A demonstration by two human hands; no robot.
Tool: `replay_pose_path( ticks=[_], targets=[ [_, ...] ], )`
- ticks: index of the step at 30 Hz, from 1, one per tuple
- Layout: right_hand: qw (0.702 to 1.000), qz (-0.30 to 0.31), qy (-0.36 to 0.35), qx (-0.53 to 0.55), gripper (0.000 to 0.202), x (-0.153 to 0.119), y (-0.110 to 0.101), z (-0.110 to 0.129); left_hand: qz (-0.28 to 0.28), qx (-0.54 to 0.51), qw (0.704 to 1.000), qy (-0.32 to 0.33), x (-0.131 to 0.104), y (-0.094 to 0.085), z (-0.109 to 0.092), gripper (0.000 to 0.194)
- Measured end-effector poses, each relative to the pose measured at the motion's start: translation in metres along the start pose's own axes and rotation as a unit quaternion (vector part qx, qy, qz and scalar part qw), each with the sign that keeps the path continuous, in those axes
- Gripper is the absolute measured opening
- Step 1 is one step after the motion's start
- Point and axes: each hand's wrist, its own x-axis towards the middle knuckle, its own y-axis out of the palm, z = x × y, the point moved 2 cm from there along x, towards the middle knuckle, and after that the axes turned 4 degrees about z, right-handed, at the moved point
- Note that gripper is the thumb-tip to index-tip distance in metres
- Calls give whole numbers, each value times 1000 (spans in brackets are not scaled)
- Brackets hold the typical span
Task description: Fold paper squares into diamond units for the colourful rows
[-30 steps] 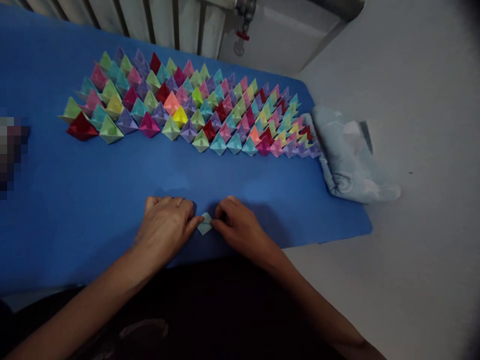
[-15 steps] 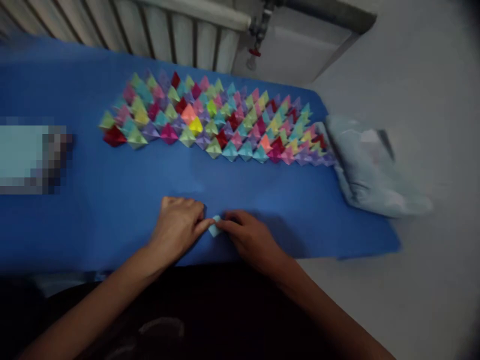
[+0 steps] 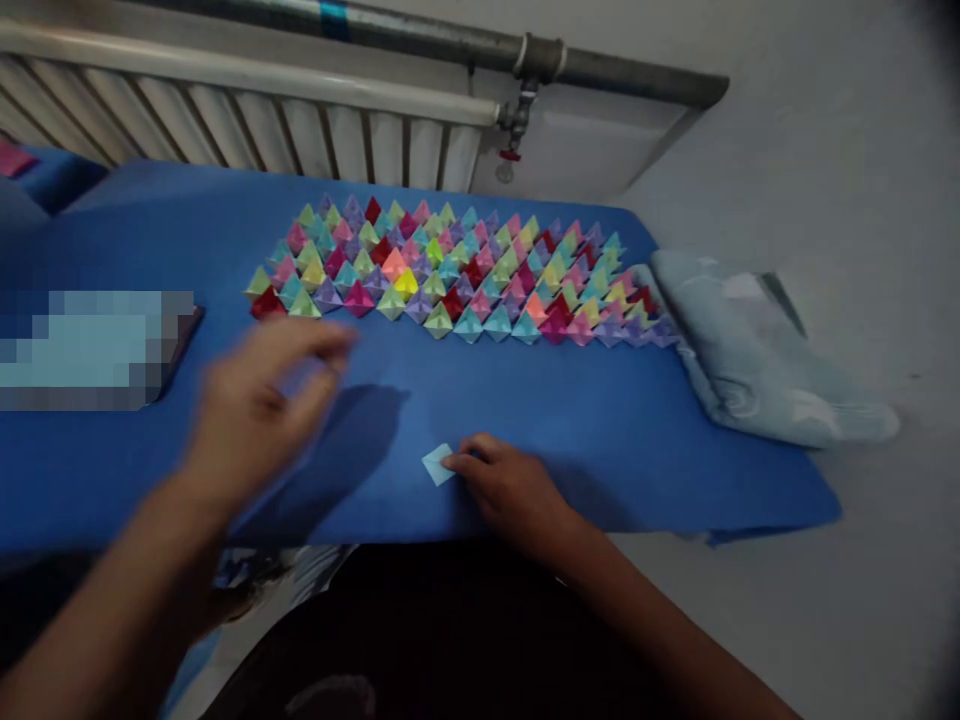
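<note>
A small light-blue paper square [image 3: 438,464] with crease lines lies near the front edge of the blue table. My right hand [image 3: 510,490] pinches its right corner between thumb and forefinger. Raised above the table to the left is my left hand [image 3: 259,400], blurred, its thumb and forefinger curved toward each other; whether anything is between the fingertips cannot be made out. Behind both hands stand rows of folded, pointed paper pieces [image 3: 450,270] in many colours.
The blue table [image 3: 480,390] carries a folded pale cloth [image 3: 765,350] at its right end. A pixelated flat object [image 3: 90,350] lies at the left. Behind are a radiator [image 3: 345,135] and a pipe [image 3: 622,80] with a red-handled valve [image 3: 510,155].
My left hand has let go of the paper and moved up and left. The right hand still pinches the square. The view has shifted, showing more of the radiator and pipe.
</note>
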Motion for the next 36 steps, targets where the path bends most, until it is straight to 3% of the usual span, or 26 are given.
replay_pose_path(
  ticks=[4,6,8,15,27,33,36],
  targets=[
    [1000,2,6,-12,37,-4,-3,2,36,36,989,142,-28,68,-35,30],
    [1000,6,14,-11,36,-5,-4,2,72,51,983,160,-43,87,-39,34],
    [1000,9,16,-9,38,-5,-3,3,75,75,982,158,-53,94,-36,36],
    [1000,-26,-8,-6,40,-12,2,0,114,145,972,143,-61,95,-32,43],
    [995,-72,-22,-62,41,-27,4,0,133,130,978,96,-66,94,-38,49],
    [997,-73,-12,-30,41,-26,4,-1,85,148,976,133,-57,94,-40,33],
    [996,-83,9,13,39,-23,6,-3,104,138,974,144,-43,92,-40,29]
  ],
)
